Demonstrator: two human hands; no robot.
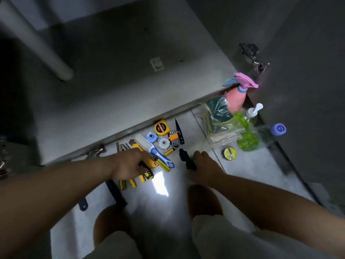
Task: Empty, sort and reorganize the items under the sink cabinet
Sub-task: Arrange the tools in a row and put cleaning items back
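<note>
Tools lie on the floor tiles in front of the empty cabinet [130, 75]. My left hand [128, 165] rests over a cluster of yellow-and-black screwdrivers [162, 162] and grips a black-and-yellow tool [148, 173]. My right hand [203, 163] grips a black tool [186, 158] whose tip points toward the cabinet. Nearby lie a blue-handled knife [158, 153], a yellow tape measure [161, 127], a hex key set [174, 137], two tape rolls [152, 137] and pliers [123, 146].
At the right stand a pink spray bottle [236, 96], a bag of sponges [217, 116], a green soap pump bottle [248, 116] and a clear bottle with a purple cap [279, 129]. A green-yellow tape roll [229, 153] lies apart. The cabinet door [308, 90] stands open at right. A grey pipe [37, 42] runs down at left.
</note>
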